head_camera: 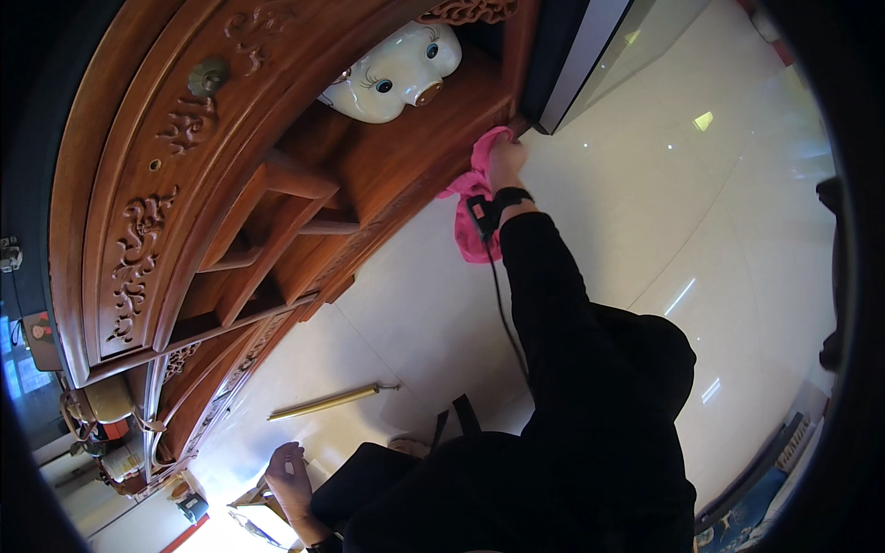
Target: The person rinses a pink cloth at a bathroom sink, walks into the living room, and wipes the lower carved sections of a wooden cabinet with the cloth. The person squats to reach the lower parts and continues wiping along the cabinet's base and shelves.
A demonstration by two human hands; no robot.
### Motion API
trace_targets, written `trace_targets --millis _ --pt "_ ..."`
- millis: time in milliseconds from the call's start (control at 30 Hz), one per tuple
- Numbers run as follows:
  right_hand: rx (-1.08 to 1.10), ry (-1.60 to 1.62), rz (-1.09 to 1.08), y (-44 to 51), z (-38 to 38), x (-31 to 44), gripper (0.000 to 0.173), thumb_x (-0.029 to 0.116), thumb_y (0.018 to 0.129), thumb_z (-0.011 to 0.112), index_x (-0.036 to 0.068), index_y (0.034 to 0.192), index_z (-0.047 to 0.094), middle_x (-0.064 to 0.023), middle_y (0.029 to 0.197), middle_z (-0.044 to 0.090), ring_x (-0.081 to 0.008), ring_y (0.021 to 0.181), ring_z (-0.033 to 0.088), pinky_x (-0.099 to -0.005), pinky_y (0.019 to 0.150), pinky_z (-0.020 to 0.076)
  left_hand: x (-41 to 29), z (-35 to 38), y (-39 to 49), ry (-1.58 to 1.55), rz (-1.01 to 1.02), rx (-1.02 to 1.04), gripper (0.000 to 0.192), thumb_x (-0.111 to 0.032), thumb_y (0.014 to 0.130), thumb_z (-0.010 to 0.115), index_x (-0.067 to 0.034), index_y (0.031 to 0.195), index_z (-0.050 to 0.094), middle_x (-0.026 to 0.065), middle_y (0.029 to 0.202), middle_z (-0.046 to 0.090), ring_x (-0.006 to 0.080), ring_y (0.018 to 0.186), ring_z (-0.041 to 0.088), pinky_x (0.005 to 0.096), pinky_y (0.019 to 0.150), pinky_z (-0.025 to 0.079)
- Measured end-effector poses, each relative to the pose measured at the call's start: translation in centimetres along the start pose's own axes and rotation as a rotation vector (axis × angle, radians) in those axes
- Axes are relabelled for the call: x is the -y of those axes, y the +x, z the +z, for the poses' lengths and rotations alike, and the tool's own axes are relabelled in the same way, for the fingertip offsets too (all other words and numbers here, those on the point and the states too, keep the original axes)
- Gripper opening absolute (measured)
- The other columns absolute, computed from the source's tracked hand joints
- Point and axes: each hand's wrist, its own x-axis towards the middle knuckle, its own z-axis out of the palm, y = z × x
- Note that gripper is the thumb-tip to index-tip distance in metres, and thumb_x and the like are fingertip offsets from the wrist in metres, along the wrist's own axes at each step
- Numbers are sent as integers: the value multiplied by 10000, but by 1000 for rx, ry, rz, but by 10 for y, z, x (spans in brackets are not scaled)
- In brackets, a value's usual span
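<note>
My right hand (508, 162) grips a bunched pink cloth (477, 231) against the lower front edge of a carved reddish-brown wooden cabinet (415, 159). A black box with a cable (482, 216) is strapped at that wrist, over the hanging part of the cloth. On the cabinet's open shelf, up and left of this hand, sits a white glazed pig figurine (394, 72) with painted eyes. My left hand (287, 480) is raised at the lower left, its fingers loosely curled and nothing visible in them. Beyond its fingertips, a thin gold-coloured rod (325, 403) lies on the floor.
Glossy pale tiles (664, 207) form the floor. A dark, silver-edged panel (577, 66) stands right of the cabinet's end. A brown teapot (107, 401) and other small items are on the cabinet's far left part. Dark furniture (826, 276) borders the right side.
</note>
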Motion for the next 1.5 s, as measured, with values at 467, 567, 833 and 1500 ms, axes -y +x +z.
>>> trace_targets --millis 467,567,833,1500 --pt "300 -333 -50 -194 41 -97 368 260 1002 540 -79 1071 664 -286 988 712 -429 968 696 -441 828 550 14 -7 -7 -35 20 -14 113 -47 902 673 16 982 721 145 841 738 231 741 700 344 715 545" --pt "242 -314 -20 -174 35 -99 372 271 1000 526 -67 1077 663 -299 1023 700 -447 995 682 -461 836 553 15 -6 -7 -30 19 -7 112 -46 903 671 16 982 721 144 838 739 228 737 698 339 714 545" --pt "-48 -113 24 -12 11 -43 383 264 998 548 -99 1072 646 -338 1061 680 -491 1043 643 -479 888 514 5 -2 -2 -29 -30 17 106 -32 898 668 18 976 720 142 835 737 225 735 697 333 715 544" --pt "257 -428 -194 -172 27 -97 296 218 958 531 -41 962 675 -292 910 696 -472 919 677 -487 794 546 20 -8 -8 -24 4 -8 106 -34 897 665 16 969 725 141 842 742 227 736 704 331 705 546"
